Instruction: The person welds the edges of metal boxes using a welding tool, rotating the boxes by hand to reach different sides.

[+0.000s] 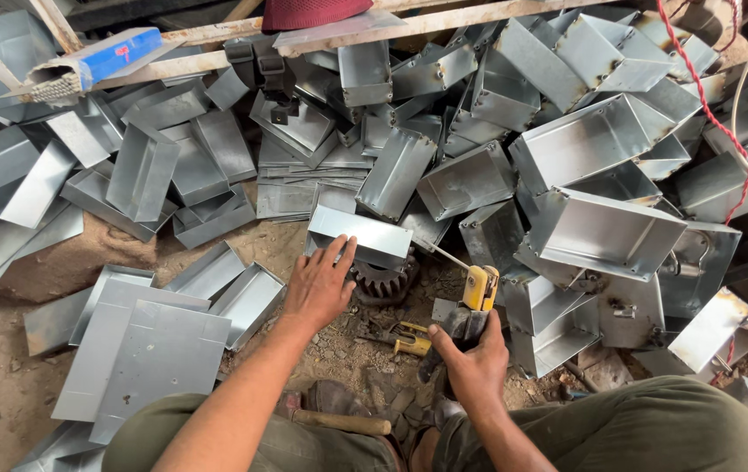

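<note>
My left hand (317, 284) rests with spread fingers on the near edge of a folded sheet-metal piece (358, 234), which lies over a dark toothed gear (384, 281). In my right hand (472, 360) I grip a yellow-handled electrode holder (479, 288); its thin rod points up and left toward the metal piece. A small flat metal scrap (453, 316) sits against my right fingers.
Several grey sheet-metal boxes (601, 232) are heaped at the back and right. Flat and folded sheets (160, 350) lie at left on the dirt floor. A yellow-handled plier (405, 339) and a wooden-handled hammer (339, 421) lie near my knees. A red cable (708, 105) hangs at right.
</note>
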